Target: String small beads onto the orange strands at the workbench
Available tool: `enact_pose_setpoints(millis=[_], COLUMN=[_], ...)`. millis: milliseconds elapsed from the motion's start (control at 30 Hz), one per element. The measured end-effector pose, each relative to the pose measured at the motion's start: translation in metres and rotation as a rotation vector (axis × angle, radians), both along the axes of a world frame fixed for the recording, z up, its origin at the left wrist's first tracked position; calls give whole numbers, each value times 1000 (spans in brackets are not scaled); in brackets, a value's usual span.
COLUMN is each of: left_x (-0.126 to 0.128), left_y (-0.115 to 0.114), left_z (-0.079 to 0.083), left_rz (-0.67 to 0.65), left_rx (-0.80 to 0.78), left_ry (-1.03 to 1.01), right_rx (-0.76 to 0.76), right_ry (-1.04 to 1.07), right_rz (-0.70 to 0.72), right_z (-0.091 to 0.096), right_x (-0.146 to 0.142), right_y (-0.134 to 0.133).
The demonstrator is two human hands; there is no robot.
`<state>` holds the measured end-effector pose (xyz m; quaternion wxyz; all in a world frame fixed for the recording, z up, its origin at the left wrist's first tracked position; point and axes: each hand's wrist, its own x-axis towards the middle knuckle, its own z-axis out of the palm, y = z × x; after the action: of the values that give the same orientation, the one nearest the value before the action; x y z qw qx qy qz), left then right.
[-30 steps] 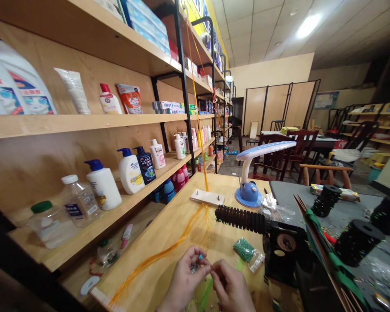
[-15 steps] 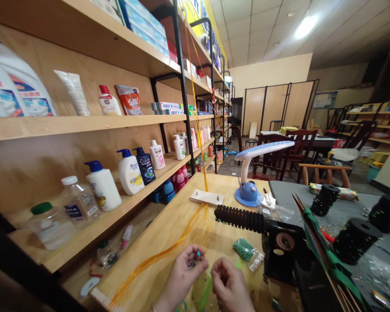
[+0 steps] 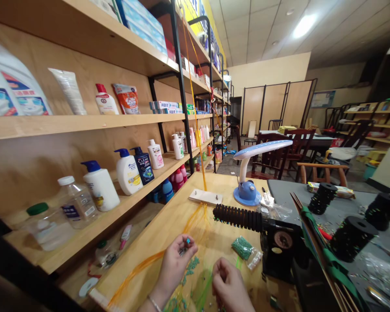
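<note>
My left hand is raised over the wooden table, its fingertips pinching a small blue bead. Below it, several teal beads lie on the table or on a strand. My right hand sits lower right with curled fingers, close to a green cord. Whether it holds that cord is hidden. Orange cords run across the table under my left wrist and up to a peg board. A bag of green beads lies to the right of my right hand.
A black machine with a ribbed spindle stands at the table's right side, beside a blue-and-white desk lamp. Black spools sit on a grey table to the right. Shelves of bottles line the left.
My hands have moved apart, with the left one lifted up and leftward. Teal beads now show on the table below it. The whole view has shifted slightly.
</note>
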<state>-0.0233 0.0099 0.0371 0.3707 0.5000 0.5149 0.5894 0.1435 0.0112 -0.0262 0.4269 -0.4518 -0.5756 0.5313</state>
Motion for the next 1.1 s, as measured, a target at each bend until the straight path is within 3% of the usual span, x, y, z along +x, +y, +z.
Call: enact_pose_setpoints(millis=[100,200,267,433,600,733,900,1100], left_x=[-5,-4,-2,5,16,22,18,19], left_y=[3,0,-3,-6,-6,-4,-12,-32], left_z=[3,6,9,14,12,10,9,-1], left_rz=[39,6,-39,-136,-192,-192,-176,-391], left_rx=[14,-10,-37,-85,-102,-119,-129,-40], left_ry=[6,-19,-49,-103,-153,-171,-186,-27], right_rx=[-110,-116,-60,252,315,184,-223,-368], right_ry=[99,188,188,94,-37,118,447,745], right_rz=[8,-9,-9,-89,24,67,72,96], right_z=[-5,-7,-7,-4,8,10,11,30], right_x=[-1,-2,-3,-1,4,2,2,5], right_y=[2,5,5,3,0,1,5,-1])
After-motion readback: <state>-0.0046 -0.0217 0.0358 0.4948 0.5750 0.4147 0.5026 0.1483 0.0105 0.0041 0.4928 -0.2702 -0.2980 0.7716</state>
